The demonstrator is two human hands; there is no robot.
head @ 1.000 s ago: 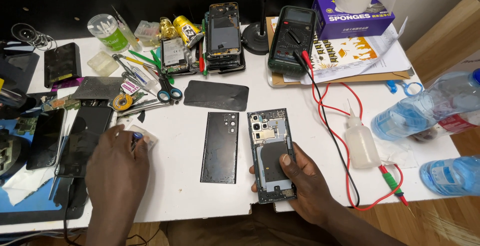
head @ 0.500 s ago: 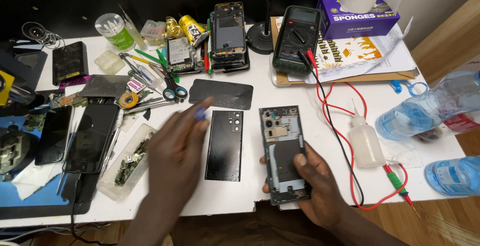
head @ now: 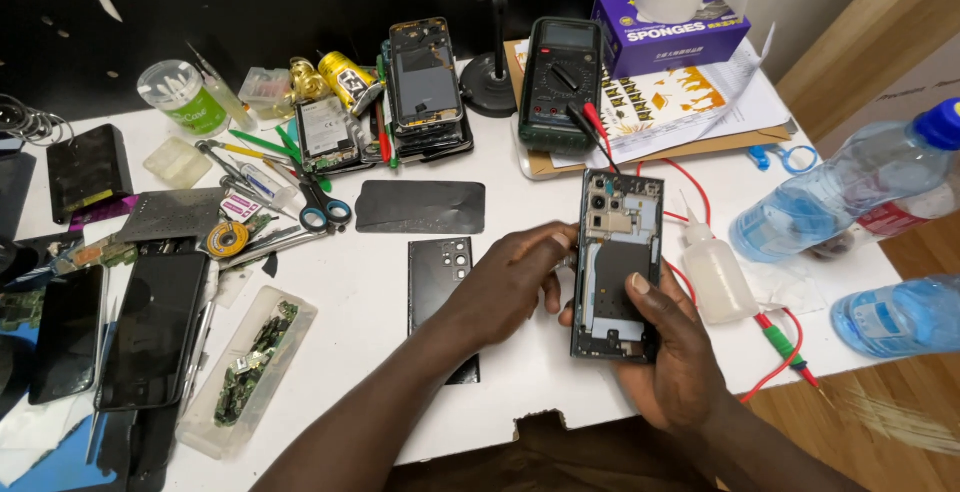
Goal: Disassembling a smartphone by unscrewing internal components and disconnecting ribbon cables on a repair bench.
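You are holding an opened phone [head: 617,264] above the near right part of the white table [head: 350,302]. Your right hand [head: 668,352] is cupping its lower end from beneath, thumb pressing on the dark plate inside, so that hand is gripping the phone. Your left hand [head: 510,287] is reaching in from the left, its fingertips meeting the phone's left edge; whether it is pinching anything small there, you cannot tell.

The table is standing against a black wall, with wooden floor showing at the right. The phone is lying face down with its back off: camera modules are showing at the top, a dark shield in the middle, a pale strip at the bottom, all within a dark frame.

Just left of your left hand, a black back cover [head: 440,297] is lying flat, partly under your wrist. Beyond it is lying a black sheet [head: 420,207]. A squeeze bottle [head: 715,272] is standing just right of the phone, with red leads [head: 775,342] running past it to a multimeter [head: 560,82]. Water bottles [head: 850,202] are lying at the far right.
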